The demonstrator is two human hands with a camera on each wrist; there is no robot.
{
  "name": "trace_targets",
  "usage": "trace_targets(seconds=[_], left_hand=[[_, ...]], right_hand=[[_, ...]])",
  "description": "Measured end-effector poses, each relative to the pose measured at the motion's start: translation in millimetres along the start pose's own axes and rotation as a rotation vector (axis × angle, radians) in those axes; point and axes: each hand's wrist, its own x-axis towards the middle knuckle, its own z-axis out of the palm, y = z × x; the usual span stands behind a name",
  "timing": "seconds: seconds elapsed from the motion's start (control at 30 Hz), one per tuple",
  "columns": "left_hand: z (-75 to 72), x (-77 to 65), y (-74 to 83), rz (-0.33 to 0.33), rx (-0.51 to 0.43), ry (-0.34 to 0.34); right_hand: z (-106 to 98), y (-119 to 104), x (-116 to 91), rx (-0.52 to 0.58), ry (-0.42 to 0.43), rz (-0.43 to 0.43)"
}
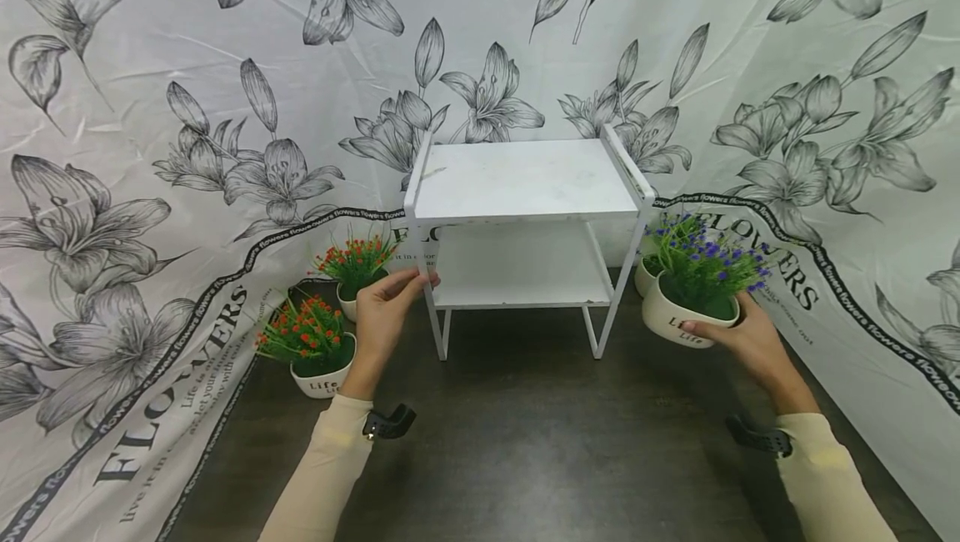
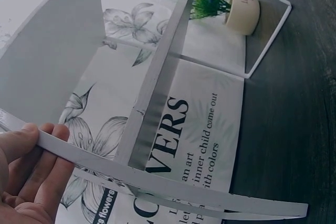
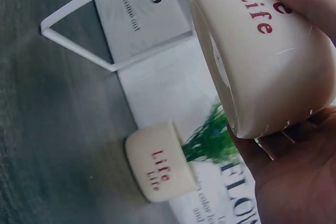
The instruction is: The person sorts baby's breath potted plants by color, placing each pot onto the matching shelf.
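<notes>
A white two-tier shelf rack stands at the center against the wall. My left hand pinches its front left post, thumb on one side and fingers on the other, as the left wrist view shows the post up close. On the right, my right hand grips a cream flowerpot with purple flowers, lifted off the floor and slightly tilted; red "Life" lettering and part of its base show in the right wrist view. Behind it, a second cream pot with purple flowers stands on the floor beside the rack.
Left of the rack, two cream pots with orange-red flowers stand on the dark floor, a nearer pot and a farther pot. A flower-printed cloth covers the walls behind and at both sides.
</notes>
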Motion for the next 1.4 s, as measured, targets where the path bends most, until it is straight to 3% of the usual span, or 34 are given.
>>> trace_targets(seconds=[0.27, 0.83, 1.17, 1.4], left_hand=[[0.7, 0.5, -0.1, 0.003, 0.012, -0.002], [-0.4, -2.0, 1.9, -0.015, 0.017, 0.010], [0.5, -0.8, 2.0, -0.010, -0.005, 0.003], [1.2, -1.2, 1.8, -0.009, 0.001, 0.011]], right_hand=[[-8, -15, -16, -0.052, 0.116, -0.129], [-16, -44, -35, 0.020, 0.175, -0.286], [-10, -71, -54, 0.037, 0.128, -0.453], [0, -85, -59, 0.005, 0.051, -0.426]])
